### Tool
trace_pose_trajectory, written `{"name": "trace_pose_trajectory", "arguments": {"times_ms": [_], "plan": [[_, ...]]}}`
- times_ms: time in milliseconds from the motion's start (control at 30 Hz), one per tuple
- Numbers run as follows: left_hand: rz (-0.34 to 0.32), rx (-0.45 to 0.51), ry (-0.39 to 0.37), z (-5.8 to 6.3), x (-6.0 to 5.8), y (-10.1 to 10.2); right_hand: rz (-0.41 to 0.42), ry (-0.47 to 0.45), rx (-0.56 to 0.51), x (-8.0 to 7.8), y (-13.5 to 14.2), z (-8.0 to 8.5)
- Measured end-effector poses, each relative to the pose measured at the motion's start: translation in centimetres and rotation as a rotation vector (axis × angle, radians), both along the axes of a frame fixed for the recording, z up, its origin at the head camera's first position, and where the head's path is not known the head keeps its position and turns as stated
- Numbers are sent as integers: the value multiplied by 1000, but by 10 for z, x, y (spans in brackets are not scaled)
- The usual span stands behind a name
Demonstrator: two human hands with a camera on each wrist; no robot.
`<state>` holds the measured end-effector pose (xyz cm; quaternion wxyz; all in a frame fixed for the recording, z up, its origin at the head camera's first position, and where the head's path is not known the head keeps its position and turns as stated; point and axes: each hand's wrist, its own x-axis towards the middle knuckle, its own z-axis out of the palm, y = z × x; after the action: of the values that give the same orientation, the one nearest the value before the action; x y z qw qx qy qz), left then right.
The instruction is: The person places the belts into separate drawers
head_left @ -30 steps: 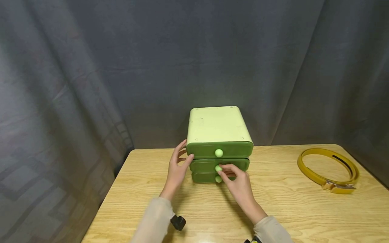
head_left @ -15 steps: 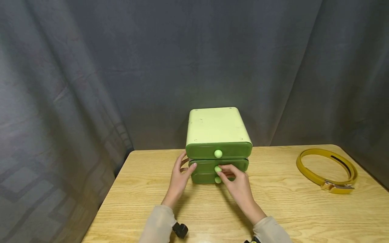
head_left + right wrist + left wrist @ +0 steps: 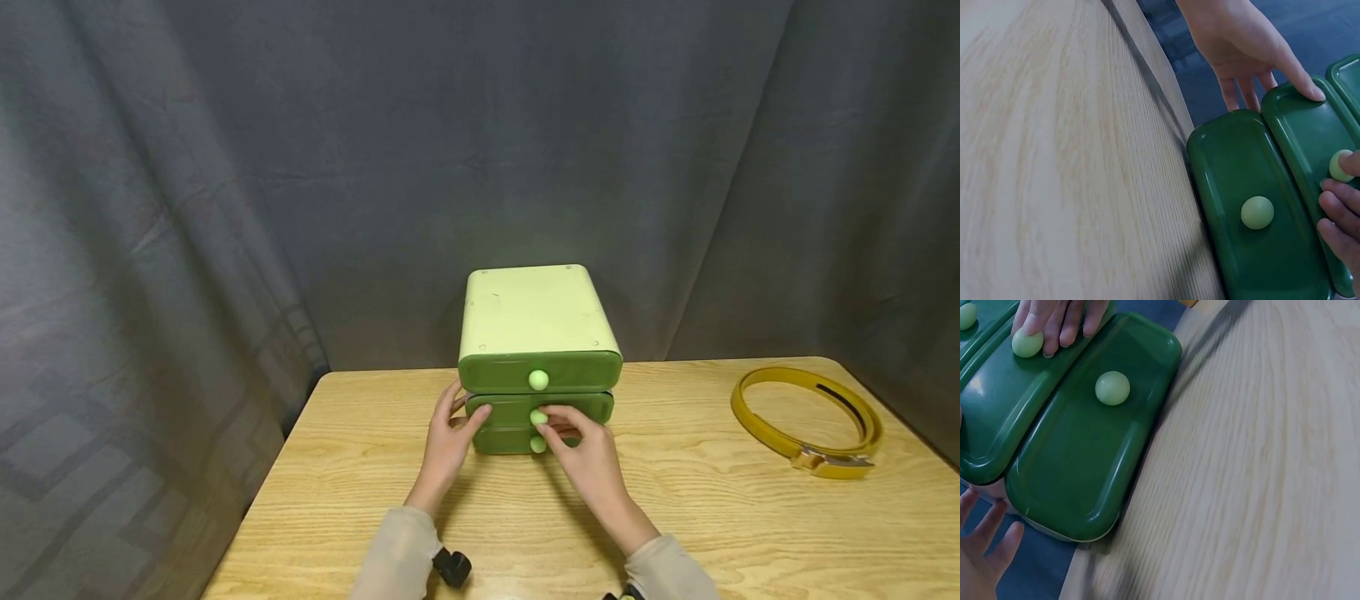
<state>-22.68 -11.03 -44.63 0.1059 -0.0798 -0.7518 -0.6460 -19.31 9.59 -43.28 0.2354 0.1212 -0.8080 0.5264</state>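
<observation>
The step in hand appears to be working the middle drawer (image 3: 498,410) of the green drawer unit (image 3: 536,308) by its knob. The unit stands upright on the wooden surface (image 3: 360,425). At the unit's front, the right hand (image 3: 588,454) pinches the middle knob (image 3: 537,416) between thumb and fingers. At the unit's left side, the left hand (image 3: 446,442) is spread, its thumb resting on the left end of the middle drawer's front and its fingers extended alongside, gripping nothing fully. Whether this drawer stands slightly out cannot be told for sure. Well apart to the unit's right lies a coiled yellow belt (image 3: 768,435), untouched. The next move probably calls for a straight, level motion of the knob, with the left hand steadying the unit against sliding or twisting.
</observation>
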Motion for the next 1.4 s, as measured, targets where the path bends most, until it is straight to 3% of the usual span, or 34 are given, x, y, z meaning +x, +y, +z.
{"name": "trace_pose_trajectory", "arguments": {"times_ms": [333, 633, 800, 1033, 1267, 1400], "plan": [[4, 49, -56, 2, 1, 2, 8, 87, 10, 4, 8, -3], [-7, 26, -69, 37, 21, 6, -21, 2, 5, 8, 13, -9], [-4, 30, -84, 41, 25, 7, -17, -40, 19, 8, 13, -13], [13, 45, -94, 41, 24, 7, 4, -94, 47, 5, 12, -20], [20, 56, -86, 10, 3, 3, 8, -167, 88, -2, 9, -27], [30, 46, -66, 6, 2, 2, 15, -179, 91, -4, 7, -30]]}}
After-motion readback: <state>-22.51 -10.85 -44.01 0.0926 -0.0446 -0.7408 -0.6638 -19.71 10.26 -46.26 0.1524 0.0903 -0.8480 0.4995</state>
